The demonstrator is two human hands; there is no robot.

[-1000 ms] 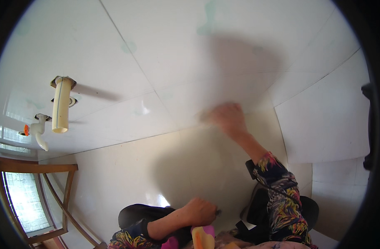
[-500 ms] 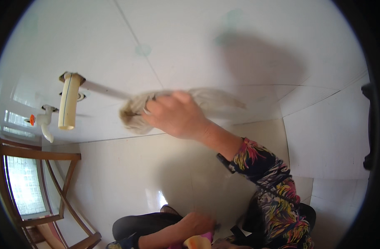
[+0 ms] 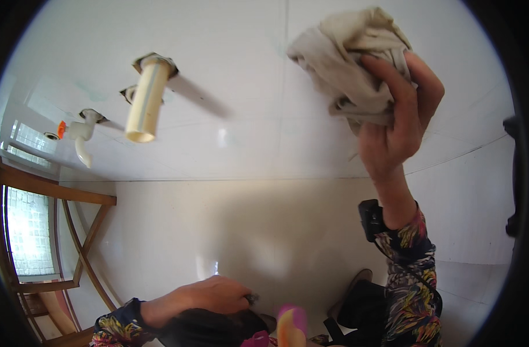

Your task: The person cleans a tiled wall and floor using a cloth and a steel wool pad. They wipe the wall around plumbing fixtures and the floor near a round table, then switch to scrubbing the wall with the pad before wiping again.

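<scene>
Crumpled beige cloth (image 3: 357, 63) is bunched in my right hand (image 3: 400, 110), which is raised at the upper right. The fingers curl round it and press it to the glossy white wall (image 3: 247, 46). A small black device (image 3: 370, 220) sits at that wrist, by the flowered sleeve. My left hand (image 3: 218, 294) is low, over my dark-trousered knee, with its fingers curled. Something small and dark shows at its fingertips, too unclear to name. Beside it, near my lap, is a pink and orange thing (image 3: 291, 325) of unclear kind.
A cream pipe with a blue stripe (image 3: 148, 101) juts from the wall at the left. Farther left is a white tap (image 3: 79, 132) with an orange handle. A brown wooden frame (image 3: 62, 191) stands at the left edge. Pale, shiny floor (image 3: 160, 231) meets the wall below.
My right hand has moved up and right along the wall with the cloth. My left hand has shifted left over the knee. The view has turned, so pipe and tap appear farther right and higher.
</scene>
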